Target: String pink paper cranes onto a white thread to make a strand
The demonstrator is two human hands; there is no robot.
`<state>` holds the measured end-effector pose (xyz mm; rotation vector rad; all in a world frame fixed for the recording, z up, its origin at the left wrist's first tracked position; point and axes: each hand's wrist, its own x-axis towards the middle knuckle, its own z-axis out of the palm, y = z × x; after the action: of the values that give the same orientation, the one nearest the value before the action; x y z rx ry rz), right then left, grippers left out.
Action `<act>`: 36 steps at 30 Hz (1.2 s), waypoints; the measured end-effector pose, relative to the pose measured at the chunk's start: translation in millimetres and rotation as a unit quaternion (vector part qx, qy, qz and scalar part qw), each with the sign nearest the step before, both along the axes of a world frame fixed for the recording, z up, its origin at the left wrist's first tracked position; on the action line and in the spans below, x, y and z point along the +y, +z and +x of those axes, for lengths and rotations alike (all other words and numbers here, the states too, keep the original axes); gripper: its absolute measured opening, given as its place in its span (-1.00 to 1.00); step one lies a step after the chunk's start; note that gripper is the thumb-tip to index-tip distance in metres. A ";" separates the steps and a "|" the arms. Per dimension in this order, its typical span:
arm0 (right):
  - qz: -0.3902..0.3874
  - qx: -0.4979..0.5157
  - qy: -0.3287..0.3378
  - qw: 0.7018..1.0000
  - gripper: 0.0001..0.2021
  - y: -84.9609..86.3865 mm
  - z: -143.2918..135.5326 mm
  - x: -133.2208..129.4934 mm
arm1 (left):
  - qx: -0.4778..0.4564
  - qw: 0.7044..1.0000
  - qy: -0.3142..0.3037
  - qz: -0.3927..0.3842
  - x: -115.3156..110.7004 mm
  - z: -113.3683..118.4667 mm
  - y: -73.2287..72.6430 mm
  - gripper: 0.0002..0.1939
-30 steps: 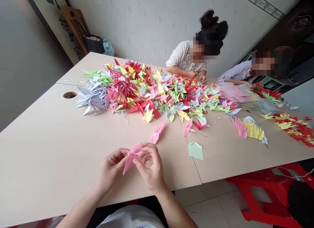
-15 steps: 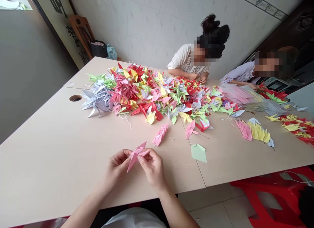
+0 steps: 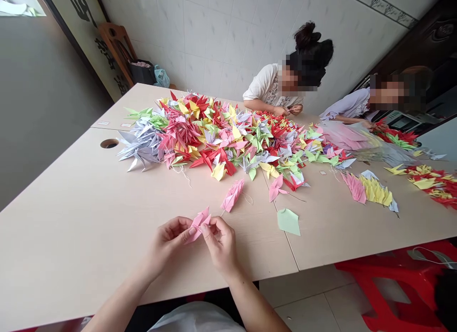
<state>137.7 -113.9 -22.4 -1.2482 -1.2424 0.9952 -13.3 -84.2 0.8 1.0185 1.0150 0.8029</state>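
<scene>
A pink folded paper crane [image 3: 198, 224] is pinched between both hands just above the table's near side. My left hand [image 3: 171, 239] grips it from the left with thumb and fingertips. My right hand [image 3: 220, 241] closes on its right side, thumb in front. Just beyond my hands lies a strung bundle of pink paper cranes [image 3: 233, 195] with a thin thread. To the right are a single pink crane [image 3: 276, 188] on a wire or thread and a pale green piece of paper [image 3: 289, 221].
A large heap of coloured paper cranes [image 3: 214, 132] spreads across the far table [image 3: 107, 218]. Two people sit beyond it, hands busy with small things. Pink and yellow bundles [image 3: 374, 190] and a clear plastic bag [image 3: 364, 141] lie rightward. A red stool [image 3: 400, 270] stands below the near edge.
The pink crane's outspread points have come closer together, and it now looks more compact between my fingers. Both hands stay nearly in place. The things on the table have not moved.
</scene>
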 end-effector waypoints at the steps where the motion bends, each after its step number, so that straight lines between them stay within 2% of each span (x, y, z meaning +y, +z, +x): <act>1: -0.003 0.015 0.000 1.000 -0.80 -1.2 0.4 0.6 | 0.003 1.000 0.001 0.001 -0.5 -0.4 -0.4 -0.76; 6: -0.027 0.085 -0.012 0.996 -0.77 -6.5 3.2 3.2 | -0.002 1.000 -0.023 -0.012 -2.0 -2.7 3.4 -0.66; 9: -0.027 0.077 -0.013 0.997 -0.76 -6.8 2.9 3.0 | 0.006 0.999 -0.043 -0.003 -1.4 -1.8 5.7 -0.70; 14: -0.024 0.063 0.035 0.997 -0.82 -1.8 2.6 1.0 | 0.055 0.998 -0.005 0.013 3.5 -3.6 5.7 -0.65; 16: -0.039 0.055 0.064 0.996 -0.73 1.2 6.2 1.9 | 0.081 0.997 -0.002 0.015 6.4 -9.3 5.8 -0.63; 18: -0.057 0.003 0.089 0.994 -0.63 4.2 12.1 4.6 | 0.107 0.994 -0.011 0.018 9.0 -17.6 6.1 -0.62; 22: -0.031 -0.121 0.107 0.986 -0.90 9.3 24.7 14.3 | 0.168 0.984 -0.054 0.024 11.3 -35.0 5.7 -0.58; 26: 0.011 -0.163 0.104 0.981 -0.89 10.5 33.7 22.4 | 0.224 0.967 -0.114 0.032 13.8 -45.1 4.4 -0.54; 30: 0.046 -0.208 0.054 0.976 -0.89 10.6 50.9 27.6 | 0.261 0.951 -0.162 0.040 21.2 -49.6 6.2 -0.51; 33: 0.084 -0.247 0.001 0.965 -0.86 17.9 73.0 32.9 | 0.313 0.933 -0.172 0.047 26.2 -52.2 10.9 -0.50; 36: 0.112 -0.327 0.013 0.938 -0.79 31.9 93.8 39.6 | 0.344 0.923 -0.162 0.059 27.4 -54.3 17.0 -0.50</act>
<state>231.5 -74.3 9.5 -1.4322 -1.8264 0.4298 -67.6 -56.8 17.9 1.5816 1.3445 0.2192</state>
